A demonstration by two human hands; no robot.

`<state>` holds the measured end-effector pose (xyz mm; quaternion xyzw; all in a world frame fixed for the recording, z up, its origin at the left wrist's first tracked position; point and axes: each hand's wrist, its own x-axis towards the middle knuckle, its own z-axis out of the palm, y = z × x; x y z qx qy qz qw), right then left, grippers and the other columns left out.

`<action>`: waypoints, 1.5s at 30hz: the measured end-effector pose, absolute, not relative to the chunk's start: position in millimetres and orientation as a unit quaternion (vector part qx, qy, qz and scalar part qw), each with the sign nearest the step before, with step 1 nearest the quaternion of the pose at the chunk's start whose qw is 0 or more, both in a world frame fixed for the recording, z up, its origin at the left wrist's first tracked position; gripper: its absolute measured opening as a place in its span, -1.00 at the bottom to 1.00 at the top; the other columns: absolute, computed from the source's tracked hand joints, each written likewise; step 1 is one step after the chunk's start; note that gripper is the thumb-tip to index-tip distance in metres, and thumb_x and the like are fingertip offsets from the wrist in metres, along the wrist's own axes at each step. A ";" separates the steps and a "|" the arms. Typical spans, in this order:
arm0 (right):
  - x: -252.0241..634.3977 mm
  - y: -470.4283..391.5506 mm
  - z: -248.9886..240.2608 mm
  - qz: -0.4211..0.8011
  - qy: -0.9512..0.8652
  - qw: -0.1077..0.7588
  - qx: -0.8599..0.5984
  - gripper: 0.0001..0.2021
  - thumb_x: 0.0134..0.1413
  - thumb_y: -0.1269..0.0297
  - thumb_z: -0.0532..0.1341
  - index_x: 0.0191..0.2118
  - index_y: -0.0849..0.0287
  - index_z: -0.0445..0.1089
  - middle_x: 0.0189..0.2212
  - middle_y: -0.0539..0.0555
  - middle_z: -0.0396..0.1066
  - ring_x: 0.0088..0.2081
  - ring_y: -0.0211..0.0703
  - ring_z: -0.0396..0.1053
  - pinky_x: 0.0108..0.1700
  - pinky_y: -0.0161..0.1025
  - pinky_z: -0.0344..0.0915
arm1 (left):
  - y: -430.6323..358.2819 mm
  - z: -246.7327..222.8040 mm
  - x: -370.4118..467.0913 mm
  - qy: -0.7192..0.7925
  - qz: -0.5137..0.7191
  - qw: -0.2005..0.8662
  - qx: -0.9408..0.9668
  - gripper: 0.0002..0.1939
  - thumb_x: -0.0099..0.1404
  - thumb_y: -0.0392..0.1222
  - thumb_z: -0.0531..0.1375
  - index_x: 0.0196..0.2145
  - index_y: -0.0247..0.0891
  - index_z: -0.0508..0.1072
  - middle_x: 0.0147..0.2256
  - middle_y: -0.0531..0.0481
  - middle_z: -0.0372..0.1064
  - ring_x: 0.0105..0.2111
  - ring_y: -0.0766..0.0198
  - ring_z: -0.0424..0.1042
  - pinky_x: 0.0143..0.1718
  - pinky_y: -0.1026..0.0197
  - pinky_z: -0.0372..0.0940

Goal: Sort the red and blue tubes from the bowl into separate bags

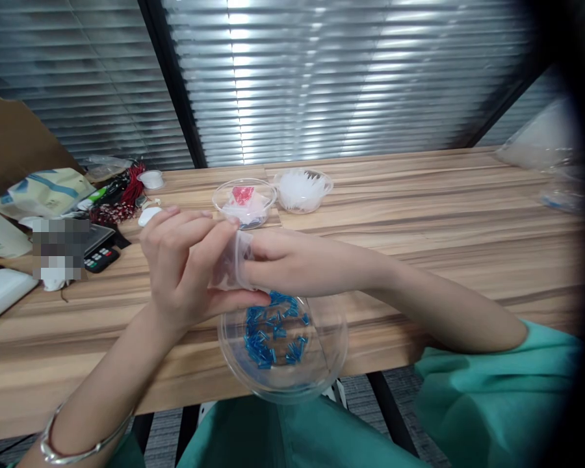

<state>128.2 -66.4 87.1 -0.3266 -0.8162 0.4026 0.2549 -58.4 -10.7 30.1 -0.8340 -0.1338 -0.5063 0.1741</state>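
Observation:
My left hand is wrapped round a small clear plastic bag, its mouth facing right. My right hand reaches into that mouth from the right, so its fingers are hidden and I cannot tell what they hold. Below both hands stands a round clear plastic bowl, close to the table's front edge. Several short blue tube-like pieces lie scattered on its bottom.
Behind my hands are a round container with a pink-and-red item and another with white spiky pieces. Red wires, a keypad device and packets crowd the left. Clear bags lie far right on the wooden table.

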 end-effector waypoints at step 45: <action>111.0 -71.9 64.2 0.403 -0.764 0.383 -0.327 -0.86 0.02 0.55 0.07 -0.41 0.24 0.33 -0.44 -0.06 0.36 -0.34 -0.30 0.34 -0.33 -0.39 0.26 | -17.0 29.1 -59.4 0.015 -0.501 0.298 -0.813 -0.70 0.17 -0.09 0.33 -0.21 -0.33 0.47 -0.11 -0.15 0.47 -0.08 0.09 0.48 0.00 0.04 0.42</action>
